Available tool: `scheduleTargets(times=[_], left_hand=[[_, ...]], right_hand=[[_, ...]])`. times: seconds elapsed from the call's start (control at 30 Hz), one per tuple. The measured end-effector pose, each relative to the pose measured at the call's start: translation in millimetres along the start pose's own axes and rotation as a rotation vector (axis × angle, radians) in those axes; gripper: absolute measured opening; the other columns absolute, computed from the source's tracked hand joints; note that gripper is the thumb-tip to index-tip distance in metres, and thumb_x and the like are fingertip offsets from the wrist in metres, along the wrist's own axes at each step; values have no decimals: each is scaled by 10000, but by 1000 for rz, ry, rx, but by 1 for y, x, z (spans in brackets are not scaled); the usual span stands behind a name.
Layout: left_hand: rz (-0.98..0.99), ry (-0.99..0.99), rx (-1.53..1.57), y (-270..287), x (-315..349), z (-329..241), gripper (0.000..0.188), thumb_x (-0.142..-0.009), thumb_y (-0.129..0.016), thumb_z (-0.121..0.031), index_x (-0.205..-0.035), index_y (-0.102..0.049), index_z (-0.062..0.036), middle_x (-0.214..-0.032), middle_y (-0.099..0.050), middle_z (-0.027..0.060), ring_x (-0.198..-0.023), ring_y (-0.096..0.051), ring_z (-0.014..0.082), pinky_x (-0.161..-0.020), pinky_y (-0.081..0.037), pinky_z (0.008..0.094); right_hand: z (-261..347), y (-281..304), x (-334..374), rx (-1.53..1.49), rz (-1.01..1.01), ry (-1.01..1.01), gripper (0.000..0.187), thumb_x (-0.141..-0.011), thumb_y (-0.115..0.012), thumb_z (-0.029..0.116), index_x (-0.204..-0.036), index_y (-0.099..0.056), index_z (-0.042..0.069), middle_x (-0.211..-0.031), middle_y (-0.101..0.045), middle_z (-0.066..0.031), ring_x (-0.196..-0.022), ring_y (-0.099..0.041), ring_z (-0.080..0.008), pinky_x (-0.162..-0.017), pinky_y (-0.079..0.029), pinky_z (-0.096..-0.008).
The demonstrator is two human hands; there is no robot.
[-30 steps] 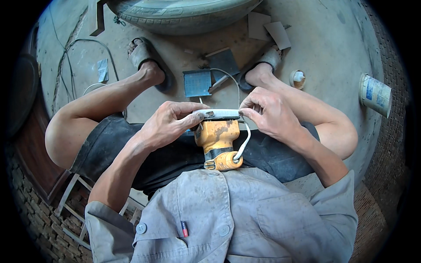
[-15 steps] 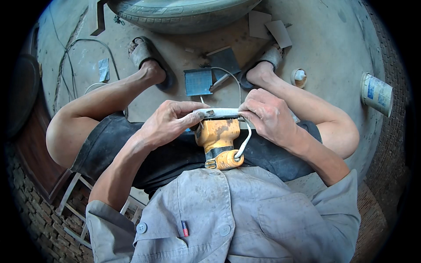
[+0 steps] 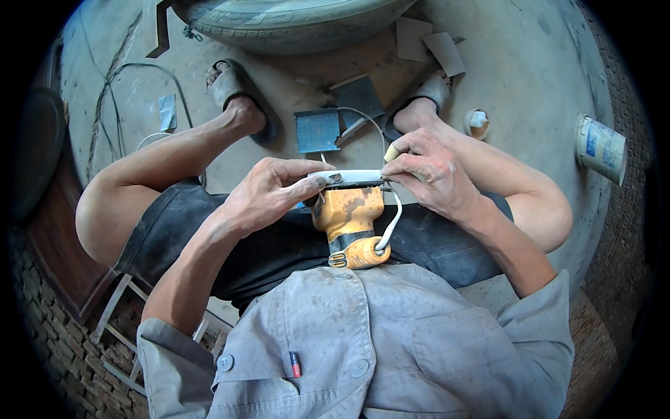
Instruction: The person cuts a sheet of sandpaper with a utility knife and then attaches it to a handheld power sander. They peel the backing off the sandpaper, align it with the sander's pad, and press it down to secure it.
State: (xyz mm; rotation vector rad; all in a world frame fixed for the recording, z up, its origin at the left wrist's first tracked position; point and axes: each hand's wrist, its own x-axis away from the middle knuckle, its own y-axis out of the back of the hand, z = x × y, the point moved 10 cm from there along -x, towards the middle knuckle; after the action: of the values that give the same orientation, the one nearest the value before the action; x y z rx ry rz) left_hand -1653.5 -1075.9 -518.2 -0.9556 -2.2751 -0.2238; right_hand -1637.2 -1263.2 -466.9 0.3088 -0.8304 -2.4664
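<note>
A yellow electric sander (image 3: 351, 211) rests between my thighs, its handle towards my belly and its flat base facing away from me. A whitish pad or sheet (image 3: 359, 177) covers that base. Gripping the pad's left end, my left hand (image 3: 273, 187) has its thumb on the near side and fingers on the far side. My right hand (image 3: 434, 173) pinches at the pad's right corner with thumb and fingertips. At its raised index finger shows a pale yellow piece (image 3: 392, 152); I cannot tell whether it is worn or held. A white cord (image 3: 396, 220) leaves the handle.
On the floor ahead lie blue sheets (image 3: 317, 130), a dark sheet (image 3: 358, 96) and pale pieces (image 3: 443, 54). Beyond them is a large tire (image 3: 293, 28). A white bucket (image 3: 600, 149) is on the right, near a small round container (image 3: 477, 123). Cables (image 3: 115, 98) run at left.
My right index finger has lifted away from the pad, and the pale yellow piece now shows there. My left hand keeps its grip; the sander has barely shifted.
</note>
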Motion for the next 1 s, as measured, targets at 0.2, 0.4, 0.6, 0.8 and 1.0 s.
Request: scheduleTargets(times=[0.2, 0.4, 0.6, 0.8, 1.0], left_hand=[[6, 1, 36, -2, 1, 4, 532, -981, -642, -450, -1292, -683, -20, -1145, -725, 116, -1082, -652, 193, -975, -507, 366], [26, 11, 42, -1, 3, -5, 482, -989, -658, -374, -1294, -674, -2, -1149, -723, 102, -1067, -647, 172, -960, -507, 348], [46, 14, 160, -6, 0, 10, 354, -1019, -628, -212, -1284, -646, 21, -1168, -709, 78, -1094, -632, 133, -983, -494, 298], [33, 36, 55, -5, 2, 16, 412, -1035, -586, -360, -1203, -671, 6, -1085, -707, 73, -1013, -618, 116, -915, -494, 291], [-74, 140, -235, 17, -25, -1, 558, -989, -592, -537, -816, -690, -16, -687, -583, 3, -683, -526, 91, -609, -436, 302]], right_hand=[[-3, -9, 0, -84, 96, 54, 123, -774, -776, 30, -874, -712, 61, -935, -660, -53, -912, -618, -252, -792, -515, -354], [-40, -38, 8, -620, 225, -453, 227, -926, -645, 40, -1146, -696, 15, -1123, -708, -84, -1049, -651, -187, -905, -522, -338], [-41, -46, 12, -513, 405, -448, 297, -929, -616, 52, -1205, -717, 15, -1084, -759, -169, -965, -713, -166, -893, -539, -293], [-27, -39, 15, -386, 284, -350, 335, -871, -657, -12, -1188, -733, 64, -1100, -738, -168, -976, -746, -254, -853, -573, -310], [-23, -35, 4, -343, 291, -318, 338, -855, -663, 27, -1184, -733, 63, -1042, -736, -194, -892, -750, -280, -809, -570, -327]])
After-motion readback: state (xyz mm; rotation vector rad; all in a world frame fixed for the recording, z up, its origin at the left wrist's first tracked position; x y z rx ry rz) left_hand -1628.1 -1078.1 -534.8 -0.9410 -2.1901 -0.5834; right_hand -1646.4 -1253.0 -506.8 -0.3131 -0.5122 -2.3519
